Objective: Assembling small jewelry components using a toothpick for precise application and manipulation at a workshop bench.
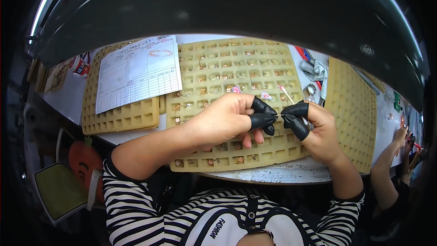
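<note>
Black finger cots cover the thumb and forefinger of both my hands. My left hand and my right hand are closed in pinches, fingertips almost meeting. Between them is a tiny gold-coloured jewellery piece, gripped from both sides; its exact kind is too small to make out. A thin stick with a reddish tip slants up from my right hand; whether the hand holds it I cannot tell. Below lies a yellowish compartment tray with small gold-coloured pieces in many cells. Two small printed tags, one of them a white tag, lie on it.
A paper form covers part of another tray at left. To the right stand a third tray and a grey cloth. Another person's arm works at far right. A dark lamp hood overhangs the table. A green-seated chair is at lower left.
</note>
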The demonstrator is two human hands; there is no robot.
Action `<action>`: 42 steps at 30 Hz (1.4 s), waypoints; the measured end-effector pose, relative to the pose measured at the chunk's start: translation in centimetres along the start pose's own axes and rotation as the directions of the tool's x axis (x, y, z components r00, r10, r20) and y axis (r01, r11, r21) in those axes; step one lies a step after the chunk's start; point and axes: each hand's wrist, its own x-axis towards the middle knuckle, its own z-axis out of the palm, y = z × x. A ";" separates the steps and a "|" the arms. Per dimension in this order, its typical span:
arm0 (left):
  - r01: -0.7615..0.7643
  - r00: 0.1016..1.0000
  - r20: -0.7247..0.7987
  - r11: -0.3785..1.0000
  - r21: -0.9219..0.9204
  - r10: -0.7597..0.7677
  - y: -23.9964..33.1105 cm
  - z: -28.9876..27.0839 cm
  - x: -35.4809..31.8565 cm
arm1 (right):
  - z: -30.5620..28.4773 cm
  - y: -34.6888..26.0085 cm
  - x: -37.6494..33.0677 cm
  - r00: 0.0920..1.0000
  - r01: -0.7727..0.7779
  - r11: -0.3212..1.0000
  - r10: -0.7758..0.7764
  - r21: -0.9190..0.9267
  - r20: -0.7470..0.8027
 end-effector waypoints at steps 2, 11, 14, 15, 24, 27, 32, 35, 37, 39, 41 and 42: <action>-0.002 1.000 0.007 1.000 -0.011 0.002 -0.1 0.0 0.1 | 0.0 0.0 0.0 1.000 0.006 1.000 -0.006 -0.005 -0.002; -0.001 1.000 0.019 1.000 0.030 0.001 -0.2 -0.3 0.1 | -0.1 0.0 -0.1 1.000 -0.002 1.000 0.002 -0.002 0.009; -0.004 1.000 0.021 0.999 0.034 0.003 -0.2 -0.2 0.1 | -0.1 0.0 -0.1 1.000 -0.021 1.000 0.021 0.009 0.009; -0.008 1.000 0.024 0.999 0.031 0.007 -0.3 -0.3 0.1 | 0.0 0.2 -0.1 1.000 0.023 1.000 -0.023 -0.005 -0.006; -0.041 0.999 0.028 0.999 0.021 0.040 -0.4 -0.3 0.2 | 0.1 0.6 -0.1 0.997 0.073 0.997 -0.073 -0.012 0.021; -0.036 0.999 0.020 0.999 0.019 0.036 -0.2 -0.2 0.1 | 0.0 0.6 -0.1 0.996 0.085 0.996 -0.084 -0.021 0.025; -0.042 0.998 0.044 0.999 -0.002 0.042 -0.4 -0.4 0.2 | 0.1 0.4 0.0 0.997 0.070 0.997 -0.070 -0.018 0.024; -0.027 0.999 0.032 1.000 -0.007 0.027 -0.4 -0.4 0.2 | 0.1 0.4 0.0 0.997 0.076 0.997 -0.075 -0.019 0.029; -0.028 0.999 0.030 1.000 -0.002 0.028 -0.5 -0.5 0.3 | 0.1 0.4 0.0 0.997 0.077 0.997 -0.077 -0.016 0.030; -0.027 0.999 0.022 0.999 0.025 0.026 -0.1 -0.3 0.0 | 0.2 0.4 0.0 0.997 0.079 0.997 -0.079 -0.017 0.026; -0.037 0.999 0.039 0.999 0.010 0.037 -0.4 -0.4 0.2 | 0.1 0.4 -0.1 0.997 0.072 0.997 -0.071 -0.022 0.033; -0.036 0.999 0.028 0.998 0.049 0.035 -0.1 -0.3 0.0 | 0.1 0.4 -0.1 0.997 0.064 0.998 -0.063 -0.028 0.039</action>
